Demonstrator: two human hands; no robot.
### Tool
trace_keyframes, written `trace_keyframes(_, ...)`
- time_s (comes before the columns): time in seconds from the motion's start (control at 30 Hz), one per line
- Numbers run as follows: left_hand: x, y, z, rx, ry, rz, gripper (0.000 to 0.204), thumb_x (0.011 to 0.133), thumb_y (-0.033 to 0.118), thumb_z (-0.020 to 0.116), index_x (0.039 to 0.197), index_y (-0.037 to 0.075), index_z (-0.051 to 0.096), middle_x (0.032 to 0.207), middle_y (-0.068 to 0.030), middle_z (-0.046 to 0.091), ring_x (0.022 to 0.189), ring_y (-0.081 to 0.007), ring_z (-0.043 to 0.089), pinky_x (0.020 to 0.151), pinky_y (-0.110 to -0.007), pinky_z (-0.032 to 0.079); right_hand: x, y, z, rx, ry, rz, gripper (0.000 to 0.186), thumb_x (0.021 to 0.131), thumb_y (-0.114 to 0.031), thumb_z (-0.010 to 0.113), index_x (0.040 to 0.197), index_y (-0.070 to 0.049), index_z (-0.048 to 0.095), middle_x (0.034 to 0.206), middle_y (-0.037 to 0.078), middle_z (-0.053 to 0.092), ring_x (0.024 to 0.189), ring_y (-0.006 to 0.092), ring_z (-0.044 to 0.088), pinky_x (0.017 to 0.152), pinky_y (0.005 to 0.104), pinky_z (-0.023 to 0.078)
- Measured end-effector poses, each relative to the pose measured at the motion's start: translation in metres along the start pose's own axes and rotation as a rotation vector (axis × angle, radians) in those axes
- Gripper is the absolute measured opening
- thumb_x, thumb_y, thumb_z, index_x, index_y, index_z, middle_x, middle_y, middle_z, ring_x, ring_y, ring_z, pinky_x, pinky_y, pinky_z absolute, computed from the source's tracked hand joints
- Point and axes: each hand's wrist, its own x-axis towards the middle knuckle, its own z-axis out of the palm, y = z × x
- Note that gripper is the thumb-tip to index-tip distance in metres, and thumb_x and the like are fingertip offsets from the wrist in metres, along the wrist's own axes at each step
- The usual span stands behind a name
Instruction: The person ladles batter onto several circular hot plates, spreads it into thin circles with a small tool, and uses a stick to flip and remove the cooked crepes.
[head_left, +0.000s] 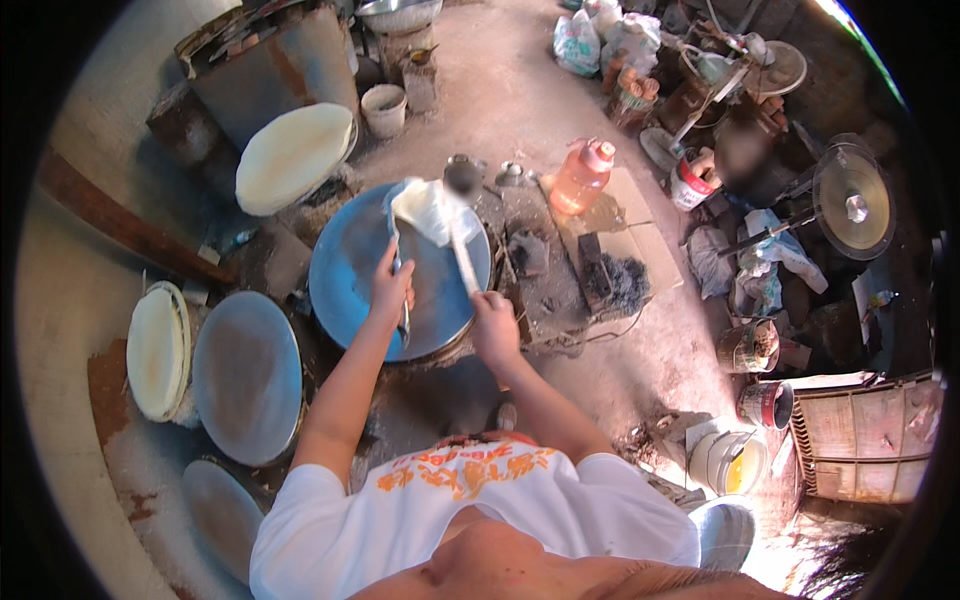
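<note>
My left hand (392, 283) is closed around a thin metal-looking tool (404, 322), whose far end curves up beside a soft white mass of batter or dough (425, 212). The exact kind of this tool is hard to make out. In my right hand (495, 328) is a pale, flat stick (465, 264), gripped by its near end, with its far end against the white mass. Both hands are over a large round blue-rimmed griddle (345, 265), the left over its surface and the right near its right edge. The white mass is over the griddle's far part.
Round pale flatbreads (292, 160) are stacked beyond the griddle to the left, and another stack (157, 350) lies farther left. A second griddle plate (248, 378) leans near it. An orange-pink bottle (582, 178) stands on cardboard at right. Buckets (728, 462) line the right side.
</note>
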Motion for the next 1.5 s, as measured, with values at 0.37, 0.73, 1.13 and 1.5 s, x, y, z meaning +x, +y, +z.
trace_keyframes(0.37, 0.006, -0.004, -0.07, 0.807, 0.162, 0.202, 0.055, 0.088, 0.011, 0.057, 0.139, 0.023, 0.043, 0.108, -0.0184, 0.064, 0.065, -0.0253, 0.062, 0.059, -0.036, 0.048, 0.01, -0.01, 0.023, 0.06, 0.022, 0.014, 0.039, 0.072, 0.001, 0.057, 0.11, -0.006, 0.061, 0.108, 0.011, 0.06, 0.099, 0.0321, 0.056, 0.086, 0.0398, 0.047)
trace_keyframes(0.73, -0.033, -0.028, -0.118, 0.912, 0.307, 0.389, 0.058, 0.084, 0.014, 0.061, 0.138, 0.023, 0.043, 0.124, -0.0167, 0.057, 0.109, -0.0356, 0.056, 0.088, -0.04, 0.047, 0.058, -0.029, 0.032, 0.07, 0.004, -0.104, 0.029, 0.075, 0.001, 0.056, 0.099, -0.008, 0.067, 0.1, 0.008, 0.064, 0.091, 0.0318, 0.059, 0.08, 0.0396, 0.05)
trace_keyframes(1.13, -0.074, -0.049, -0.065, 0.592, 0.577, 0.171, 0.059, 0.086, 0.01, 0.061, 0.14, 0.022, 0.042, 0.118, -0.0135, 0.061, 0.066, -0.0196, 0.058, 0.06, -0.032, 0.047, 0.123, -0.004, 0.039, 0.012, -0.188, -0.355, 0.027, 0.08, -0.006, 0.051, 0.103, -0.008, 0.066, 0.102, 0.009, 0.062, 0.094, 0.0324, 0.056, 0.081, 0.0392, 0.048)
trace_keyframes(1.5, -0.163, -0.014, 0.044, -0.268, 0.678, 0.013, 0.057, 0.093, 0.009, 0.052, 0.145, 0.023, 0.032, 0.06, 0.0034, 0.038, 0.039, -0.0044, 0.034, 0.034, -0.022, 0.028, 0.168, 0.024, -0.004, 0.207, -0.431, -0.622, 0.023, 0.073, -0.004, 0.056, 0.091, -0.009, 0.07, 0.097, 0.006, 0.064, 0.094, 0.0305, 0.055, 0.081, 0.0386, 0.049)
